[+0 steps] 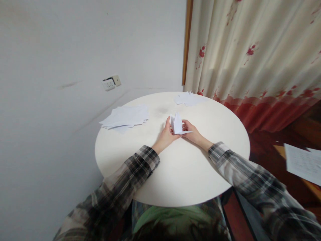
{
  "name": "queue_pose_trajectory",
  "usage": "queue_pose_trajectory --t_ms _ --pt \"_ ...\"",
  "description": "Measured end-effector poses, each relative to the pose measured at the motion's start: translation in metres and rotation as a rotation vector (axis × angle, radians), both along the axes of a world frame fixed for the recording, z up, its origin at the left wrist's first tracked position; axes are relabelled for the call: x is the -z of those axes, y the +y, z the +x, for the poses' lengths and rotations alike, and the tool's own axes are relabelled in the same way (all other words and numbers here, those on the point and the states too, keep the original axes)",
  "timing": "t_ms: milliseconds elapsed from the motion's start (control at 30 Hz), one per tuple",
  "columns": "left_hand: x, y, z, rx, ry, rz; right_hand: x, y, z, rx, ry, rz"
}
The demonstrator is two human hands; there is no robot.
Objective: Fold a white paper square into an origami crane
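Between my two hands is a small folded piece of white paper (178, 124), with pointed flaps standing up and one flap sticking out toward the right. My left hand (167, 134) grips its left side, thumb up along the paper and fingers underneath. On the other side my right hand (192, 131) holds it, with curled fingers partly hidden behind the flaps. The folded paper is above the middle of the round white table (180, 174).
A spread stack of white sheets (127, 114) lies at the table's left back. More white paper (189, 98) is at the far edge. Behind are a wall with a socket (109, 84) and a curtain (250, 60). Printed sheets (302, 162) lie off to the right.
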State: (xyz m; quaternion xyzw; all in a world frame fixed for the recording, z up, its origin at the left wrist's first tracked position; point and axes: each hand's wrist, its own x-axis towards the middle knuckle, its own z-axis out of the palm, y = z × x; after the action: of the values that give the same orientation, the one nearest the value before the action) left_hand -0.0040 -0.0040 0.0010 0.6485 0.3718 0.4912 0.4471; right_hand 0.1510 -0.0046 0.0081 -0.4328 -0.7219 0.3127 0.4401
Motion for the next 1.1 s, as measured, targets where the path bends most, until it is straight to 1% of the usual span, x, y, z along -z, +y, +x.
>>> queue_pose_trajectory --t_ms 100,233,300,400,567,667,800,1000,1100 --pt "-0.003 -0.001 -0.002 0.002 -0.009 0.048 0.001 -0.001 -0.001 -0.046 0.047 -0.002" --pt "-0.004 0.002 -0.006 -0.042 0.103 0.109 -0.001 -0.004 -0.002 -0.079 0.013 0.020" --pt "-0.004 0.003 -0.007 -0.070 0.109 0.073 -0.003 -0.006 -0.002 -0.078 -0.005 0.010" --pt "-0.007 0.003 -0.008 -0.056 0.035 -0.021 -0.006 -0.008 -0.003 -0.084 0.042 0.005" --pt "-0.021 -0.007 -0.008 -0.028 -0.067 -0.084 -0.007 -0.008 -0.003 -0.094 0.175 -0.026" --pt "-0.026 -0.012 -0.007 -0.052 -0.051 -0.120 -0.004 -0.007 -0.002 -0.072 0.219 -0.041" --pt "-0.023 -0.010 -0.006 -0.088 -0.041 -0.163 -0.002 -0.004 -0.002 -0.003 0.182 -0.019" --pt "-0.018 -0.006 -0.005 -0.013 -0.063 -0.251 -0.007 -0.007 -0.003 0.078 0.200 0.020" --pt "-0.020 -0.008 -0.005 -0.007 -0.073 -0.287 -0.012 -0.012 -0.003 0.150 0.124 0.037"
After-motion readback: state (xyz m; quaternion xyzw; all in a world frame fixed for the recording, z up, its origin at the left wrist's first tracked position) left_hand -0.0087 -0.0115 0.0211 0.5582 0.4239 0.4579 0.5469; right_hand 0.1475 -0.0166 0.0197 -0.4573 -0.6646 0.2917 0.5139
